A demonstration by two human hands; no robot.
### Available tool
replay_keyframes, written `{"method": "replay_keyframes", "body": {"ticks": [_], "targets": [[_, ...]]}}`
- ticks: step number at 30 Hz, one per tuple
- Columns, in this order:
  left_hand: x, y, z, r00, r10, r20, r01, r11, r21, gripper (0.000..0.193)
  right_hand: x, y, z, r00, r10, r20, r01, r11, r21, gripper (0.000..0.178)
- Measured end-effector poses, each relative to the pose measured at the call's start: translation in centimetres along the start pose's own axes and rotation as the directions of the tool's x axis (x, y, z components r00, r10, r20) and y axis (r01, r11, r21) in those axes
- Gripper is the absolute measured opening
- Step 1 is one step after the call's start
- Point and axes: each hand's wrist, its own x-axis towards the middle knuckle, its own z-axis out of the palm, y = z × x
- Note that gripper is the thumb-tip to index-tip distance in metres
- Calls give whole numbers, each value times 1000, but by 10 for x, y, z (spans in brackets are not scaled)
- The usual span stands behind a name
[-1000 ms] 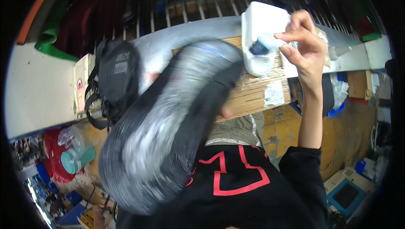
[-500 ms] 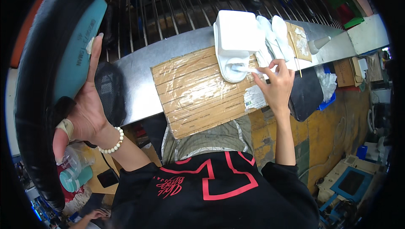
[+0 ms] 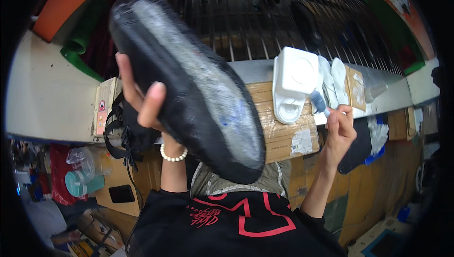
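Observation:
A black shoe upper, apparently stretched over a teal last, is held up in my left hand, its long greyish, shiny underside facing me. The fingers wrap round its left side; the palm is hidden behind it. In my right hand a small brush is pinched, its dark blue-grey bristles pointing up and left. Just left of the brush stands a white plastic dispenser with a round cup at its front. It rests on a tape-covered cardboard sheet.
White foot-shaped pieces and a smeared card lie right of the dispenser, beside a pale cone. Beyond the metal bench runs a rack of bars. At lower left are a teal-lidded container and a phone.
My left hand has swung the shoe upper inward and turned its underside toward me. The brush has come out of the dispenser's cup, and my right hand has drawn it to the right.

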Motion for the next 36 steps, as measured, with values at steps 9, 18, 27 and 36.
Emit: {"method": "replay_keyframes", "body": {"ticks": [9, 18, 27, 36], "targets": [[-5, 22, -7, 989, -99, 112, 125, 957, -260, 45, 34, -80, 64, 844, -493, 212, 510, 860, -30, 44], [16, 45, -7, 973, 152, 174, -126, 980, -155, 68, 51, -102, 82, 771, -624, 128, 634, 771, -61, 34], [41, 64, -18, 904, 253, 346, -219, 966, -135, 73, 59, -120, 80, 770, -635, 58, 635, 754, -171, 29], [30, 68, -23, 893, 241, 380, -184, 966, -180, 74, 74, -116, 76, 802, -596, 29, 592, 789, -166, 23]]}}
